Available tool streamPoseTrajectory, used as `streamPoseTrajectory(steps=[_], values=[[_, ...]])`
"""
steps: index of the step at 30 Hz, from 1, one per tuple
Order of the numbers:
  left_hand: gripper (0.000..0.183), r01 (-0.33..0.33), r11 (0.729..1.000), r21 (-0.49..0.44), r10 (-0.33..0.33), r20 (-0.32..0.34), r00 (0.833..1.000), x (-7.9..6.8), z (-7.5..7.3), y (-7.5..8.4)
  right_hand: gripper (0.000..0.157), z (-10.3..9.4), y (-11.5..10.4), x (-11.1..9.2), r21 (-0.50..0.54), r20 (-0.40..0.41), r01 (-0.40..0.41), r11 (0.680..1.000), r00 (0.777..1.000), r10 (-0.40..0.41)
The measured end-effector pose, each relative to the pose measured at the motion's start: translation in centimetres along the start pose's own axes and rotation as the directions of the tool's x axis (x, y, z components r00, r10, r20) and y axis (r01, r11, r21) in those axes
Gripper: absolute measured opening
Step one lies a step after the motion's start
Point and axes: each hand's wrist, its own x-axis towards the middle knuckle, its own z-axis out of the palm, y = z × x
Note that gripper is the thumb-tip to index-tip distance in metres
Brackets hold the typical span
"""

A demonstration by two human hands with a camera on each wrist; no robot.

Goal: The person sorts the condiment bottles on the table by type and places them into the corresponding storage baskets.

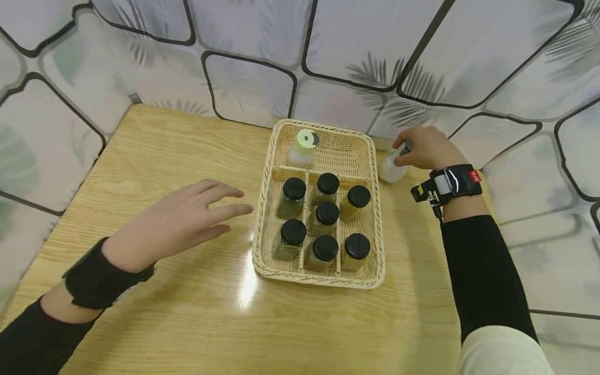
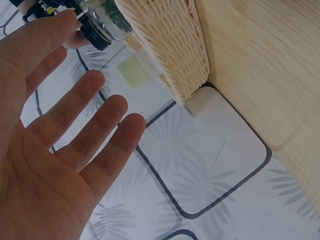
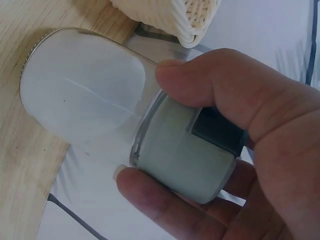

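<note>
My right hand (image 1: 428, 148) grips a clear jar of white powder (image 1: 391, 171) by its cap, beside the upper right of the wicker basket (image 1: 379, 229). In the right wrist view, thumb and fingers wrap round the pale cap (image 3: 180, 150), which has a dark patch. The jar's base is at the wooden table. My left hand (image 1: 187, 219) hovers at the basket's left side, fingers spread and touching nothing. A similar pale-capped jar (image 1: 300, 153) of white contents stands in the basket's wide rear compartment. Several black-lidded spice jars (image 1: 325, 212) fill the front compartments.
The wooden table (image 1: 164, 323) extends left of and in front of the basket. Behind and at both sides hangs a pale wall covering (image 1: 253, 83) with dark outlines and leaf prints. The basket's rear edge is close to that wall.
</note>
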Motion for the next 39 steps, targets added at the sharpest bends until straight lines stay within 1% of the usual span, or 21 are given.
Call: streamPoseTrajectory(steps=[9,18,27,34,39], values=[[0.059,-0.003,1.000,0.003,0.003,-0.002,1.000,-0.2,-0.2,0.2,0.042,-0.8,-0.8,-1.1,-0.021,-0.013,0.014,1.000,1.000,-0.014],[0.058,-0.006,1.000,0.007,0.006,-0.007,1.000,-0.2,-0.4,0.4,0.042,-1.5,-1.6,-1.8,-0.044,-0.021,0.028,0.999,0.999,-0.029],[0.059,0.005,1.000,0.010,-0.005,-0.013,1.000,-0.6,-0.3,0.4,0.041,-2.8,-3.1,-2.6,-0.086,-0.042,0.071,0.994,0.996,-0.075],[0.060,0.013,1.000,0.002,-0.013,-0.016,1.000,-0.7,-0.3,0.5,0.038,-4.2,-4.3,-3.6,-0.143,-0.063,0.124,0.982,0.989,-0.134],[0.061,0.011,1.000,0.003,-0.011,-0.019,1.000,-0.7,-0.3,0.6,0.038,-4.6,-4.8,-4.2,-0.155,-0.064,0.127,0.980,0.988,-0.139]])
